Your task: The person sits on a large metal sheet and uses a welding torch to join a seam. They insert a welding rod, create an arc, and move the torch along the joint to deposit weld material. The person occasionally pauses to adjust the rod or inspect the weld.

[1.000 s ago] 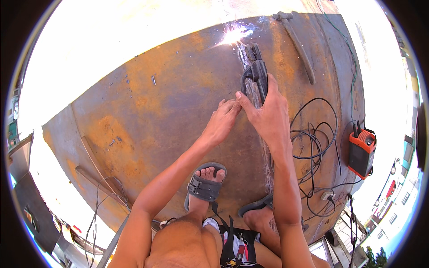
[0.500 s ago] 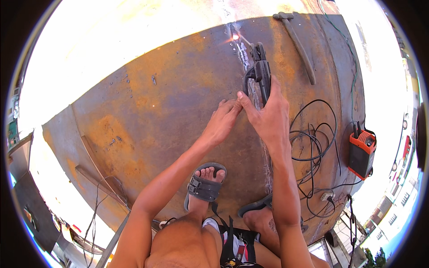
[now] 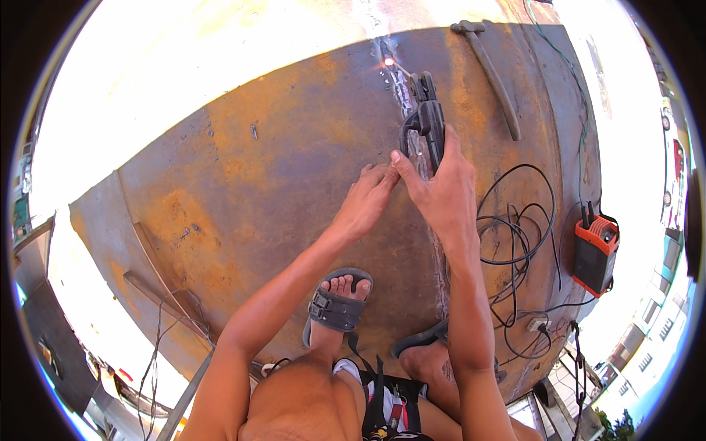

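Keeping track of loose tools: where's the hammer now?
In the head view, the hammer lies upper right on the rusty plate, right of the electrode holder.

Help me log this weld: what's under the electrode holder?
Rusty metal and a weld seam show around the electrode holder; what it and the right hand cover is hidden.

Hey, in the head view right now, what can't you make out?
In the head view:
Black electrode holder: its rear end is hidden by the right hand.
Thin rod: its tip is lost in the bright glow.
Green cable: cut off by the upper edge.
Orange and black box: fine details too small.
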Available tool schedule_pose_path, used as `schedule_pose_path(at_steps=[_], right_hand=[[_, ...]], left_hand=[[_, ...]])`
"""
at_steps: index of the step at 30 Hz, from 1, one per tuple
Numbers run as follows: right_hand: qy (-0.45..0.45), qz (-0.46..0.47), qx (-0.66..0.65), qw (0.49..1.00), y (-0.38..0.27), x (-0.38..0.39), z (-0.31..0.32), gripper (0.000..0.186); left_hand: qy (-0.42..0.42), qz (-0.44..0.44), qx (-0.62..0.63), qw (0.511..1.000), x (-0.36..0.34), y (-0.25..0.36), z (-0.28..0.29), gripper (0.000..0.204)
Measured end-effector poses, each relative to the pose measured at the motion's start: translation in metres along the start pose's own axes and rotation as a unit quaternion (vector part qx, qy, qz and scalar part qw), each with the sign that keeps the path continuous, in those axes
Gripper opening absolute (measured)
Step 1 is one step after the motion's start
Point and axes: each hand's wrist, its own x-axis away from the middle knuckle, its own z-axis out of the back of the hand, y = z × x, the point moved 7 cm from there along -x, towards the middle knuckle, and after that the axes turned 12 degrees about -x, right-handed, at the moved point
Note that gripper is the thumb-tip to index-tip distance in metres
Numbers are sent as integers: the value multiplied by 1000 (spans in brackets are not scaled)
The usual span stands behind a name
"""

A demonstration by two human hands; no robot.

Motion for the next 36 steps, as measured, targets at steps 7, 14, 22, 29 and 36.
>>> schedule_pose_path(at_steps=[7, 14, 22, 29, 36], right_hand=[[-6, -4, 0, 1000, 2, -1, -1, 74], [-9, -13, -3, 1000, 3, -1, -2, 73], [-13, -19, -7, 1000, 0, -1, -3, 74], [-3, 6, 12, 1000, 2, -1, -2, 77], [-10, 0, 10, 1000, 4, 5, -2, 75]], left_hand=[[5, 7, 1, 1000, 0, 0, 0, 73], [9, -1, 3, 1000, 0, 0, 0, 71], [4, 14, 11, 1000, 0, -2, 1, 71], [18, 11, 21, 1000, 2, 1, 0, 65], [5, 7, 21, 1000, 6, -6, -4, 60]])
